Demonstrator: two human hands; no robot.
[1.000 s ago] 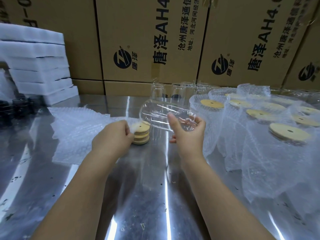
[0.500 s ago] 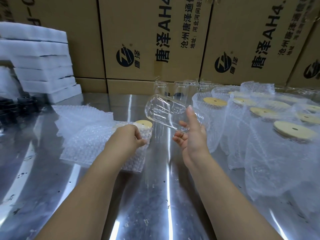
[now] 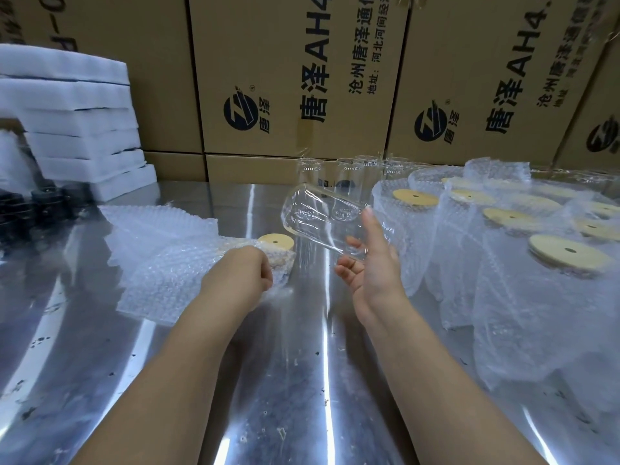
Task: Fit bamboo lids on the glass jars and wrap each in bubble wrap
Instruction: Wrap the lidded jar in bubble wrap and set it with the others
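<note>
Dragged nearer: clear bubble-wrap sheet (image 3: 161, 263), pinched in left hand (image 3: 240, 273), partly covers round bamboo lid stack (image 3: 275, 240). Over steel desk (image 3: 285, 380) centre, right hand (image 3: 372, 266) clasps tilted clear glass jar (image 3: 318, 219).

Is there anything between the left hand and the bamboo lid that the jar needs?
Yes. The bubble wrap sheet that the left hand grips lies against the near side of the bamboo lid stack; only its top shows. The glass jar, in the right hand, is apart.

Forearms bare to frame edge; left hand (image 3: 240, 275) & right hand (image 3: 374, 280) bare, nails short.
</note>
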